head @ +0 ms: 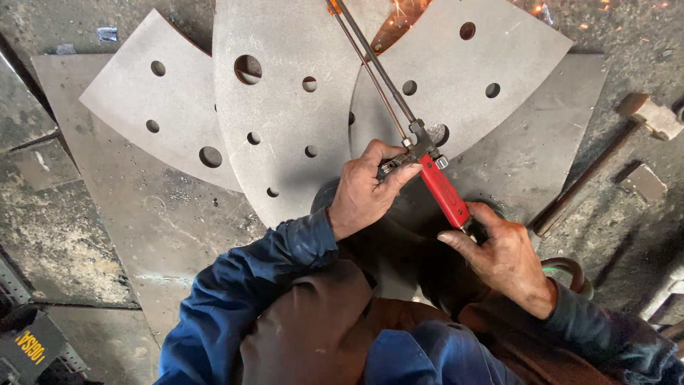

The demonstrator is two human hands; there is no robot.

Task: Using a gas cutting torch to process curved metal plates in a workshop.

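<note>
Head view: both hands on a gas cutting torch (pixel 427 160) with a red handle (pixel 444 191) and two long thin metal tubes running up toward sparks (pixel 399 14) at the top edge of the frame. Left hand (pixel 365 191) is closed around the valve block just ahead of the red handle, thumb and fingers pinching a small knob there. Right hand (pixel 502 258) wraps loosely over the rear end of the handle, fingers curled, not fully clenched; hose end hidden under the palm. Torch looks rigid, metal, moderately heavy and nose-long, so a two-point hold on handle and valve block suits it; tubes and tip likely hot, not a place to take hold. Torch lies between the two grips, angled up-left over fan-shaped steel plates (pixel 285 107) with round holes, stacked overlapping on the floor (pixel 64 235). Sledgehammer (pixel 645 114) rests on the floor near the right edge, well apart.
</note>
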